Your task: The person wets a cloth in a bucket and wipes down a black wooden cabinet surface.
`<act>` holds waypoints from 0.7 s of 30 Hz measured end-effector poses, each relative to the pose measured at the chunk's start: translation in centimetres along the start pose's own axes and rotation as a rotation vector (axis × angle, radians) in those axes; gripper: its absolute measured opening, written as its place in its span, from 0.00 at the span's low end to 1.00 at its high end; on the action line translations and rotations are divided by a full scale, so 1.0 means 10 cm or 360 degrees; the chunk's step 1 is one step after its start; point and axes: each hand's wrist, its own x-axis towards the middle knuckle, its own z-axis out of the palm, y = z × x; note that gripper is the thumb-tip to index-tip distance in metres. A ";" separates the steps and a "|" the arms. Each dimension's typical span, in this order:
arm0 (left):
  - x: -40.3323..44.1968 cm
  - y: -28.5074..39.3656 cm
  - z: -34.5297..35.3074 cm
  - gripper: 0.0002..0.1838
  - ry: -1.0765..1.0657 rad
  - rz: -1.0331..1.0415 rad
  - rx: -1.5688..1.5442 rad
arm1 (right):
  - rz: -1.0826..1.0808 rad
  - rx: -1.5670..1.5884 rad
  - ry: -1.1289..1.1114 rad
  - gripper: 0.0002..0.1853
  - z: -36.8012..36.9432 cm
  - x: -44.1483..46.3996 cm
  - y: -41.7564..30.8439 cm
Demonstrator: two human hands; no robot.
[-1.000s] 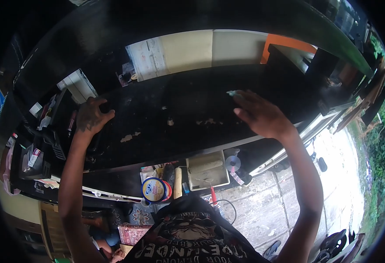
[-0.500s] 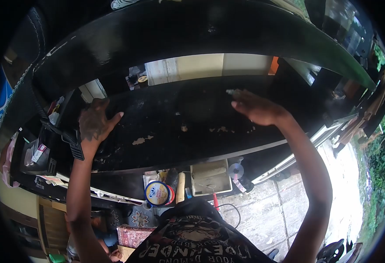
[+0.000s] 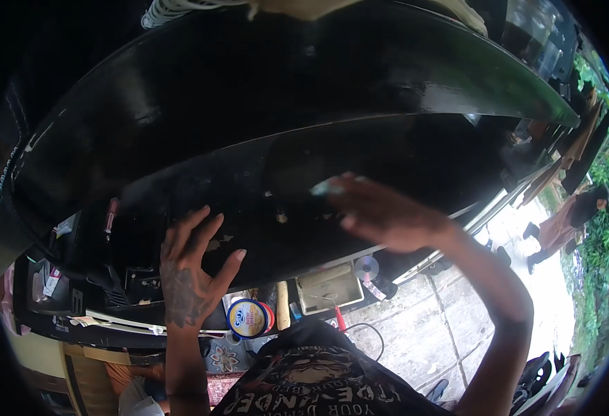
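I register remotely: black, pale-flecked tabletop (image 3: 292, 170); near left, yellow, blue-rimmed lid (image 3: 246, 318) and red patterned rug (image 3: 223, 385); near, black, pale-lettered shirt (image 3: 311, 378)

One head-worn view faces forward and steeply down (outer edges bowed, darkened) from above the shirt (image 3: 311, 364), with the black counter (image 3: 301, 239) close ahead.

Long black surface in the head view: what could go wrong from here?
The right hand has a small pale item at its blurred fingertips, which might slip. Irregular pale patches mark the long black surface; if these are worn coating, rubbing could spread them. The round blue-rimmed tub with a yellow lid appears near the spread left hand, though depth is unclear; a careless downward sweep might knock it.
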 end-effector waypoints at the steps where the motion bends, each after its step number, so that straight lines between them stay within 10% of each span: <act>1: -0.01 -0.03 0.05 0.29 0.0000 0.0003 0.0003 | 0.0372 -0.0173 -0.0073 0.30 -0.10 -0.18 0.23; 4: -0.06 -0.04 0.15 0.28 0.0011 0.0011 -0.0073 | 0.1085 -0.0355 0.0105 0.30 -0.08 -0.63 1.26; 7: -0.07 0.02 0.17 0.27 0.0066 0.0017 0.0062 | 0.1080 -0.0655 -0.0358 0.35 -0.24 -0.42 1.68; 9: -0.07 0.02 0.19 0.26 0.0088 0.0031 0.0092 | 0.1253 -0.0163 0.0040 0.39 -0.18 -0.03 1.62; 21: -0.08 0.03 0.16 0.22 0.0115 -0.0160 -0.0043 | 0.0187 0.0033 -0.0062 0.41 0.17 2.07 0.07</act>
